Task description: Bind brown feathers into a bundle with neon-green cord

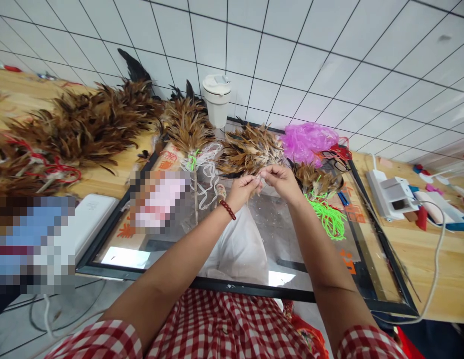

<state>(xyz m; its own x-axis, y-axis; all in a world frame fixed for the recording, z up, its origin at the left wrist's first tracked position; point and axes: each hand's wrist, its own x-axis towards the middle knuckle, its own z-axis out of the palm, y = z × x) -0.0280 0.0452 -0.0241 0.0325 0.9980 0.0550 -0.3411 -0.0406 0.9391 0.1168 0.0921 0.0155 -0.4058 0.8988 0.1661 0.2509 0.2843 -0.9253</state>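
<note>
Both hands pinched a feather bundle above the glass-topped frame.
Left hand [244, 189] and right hand [280, 180] gripped the feather bundle [250, 152] over the frame [370, 209]; a loosened pinch (quills look slippery) could have scattered feathers.

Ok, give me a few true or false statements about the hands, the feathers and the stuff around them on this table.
1. Both hands meet at a small bundle of feathers. True.
2. The left hand has a red bead bracelet on its wrist. True.
3. The white cup lies tipped over. False: it stands upright by the wall.
4. The green string lies left of the left hand. False: it lies beside the right hand.
5. The pink tuft sits beyond the right hand. True.
</note>
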